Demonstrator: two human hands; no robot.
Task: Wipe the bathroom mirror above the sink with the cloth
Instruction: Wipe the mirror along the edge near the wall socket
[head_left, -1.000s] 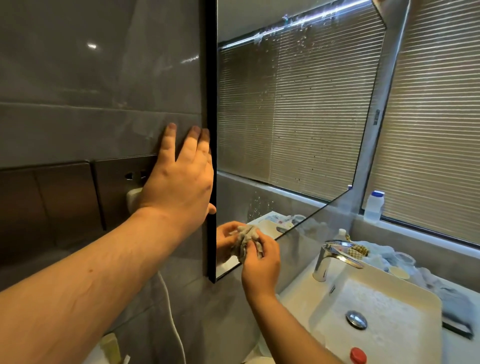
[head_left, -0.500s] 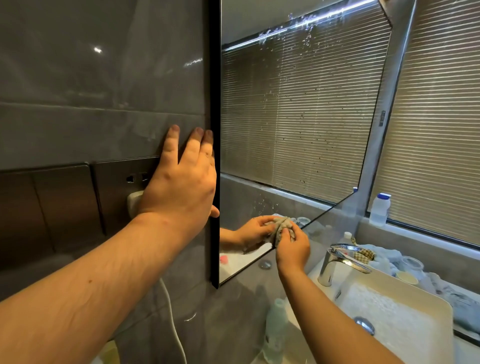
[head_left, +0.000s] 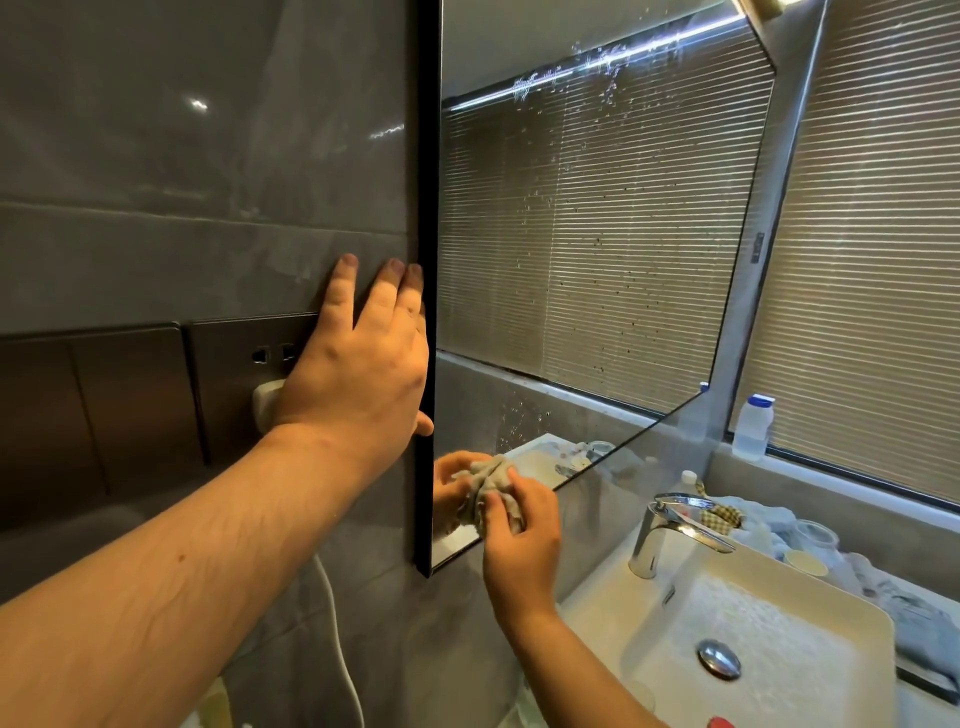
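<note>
**Cloth at mirror's lower corner**

Head view: crumpled grey cloth pinched in right hand against droplet-speckled mirror. Left hand flat, fingers spread on glossy grey tile wall. Below: white rectangular sink, chrome faucet.

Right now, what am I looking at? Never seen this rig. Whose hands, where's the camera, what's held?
There is no machine here: a person wears one wide-angle camera on the head, looking forward and down, so the single view shows their own two bare arms. The left hand lies flat on the grey tiled wall, right beside the mirror's black frame. The right hand presses a bunched grey cloth against the lower left corner of the mirror, which shows its reflection and water spots higher up. Below right sits a white sink with a chrome faucet. A white bottle with a blue cap stands on the window ledge.
</note>
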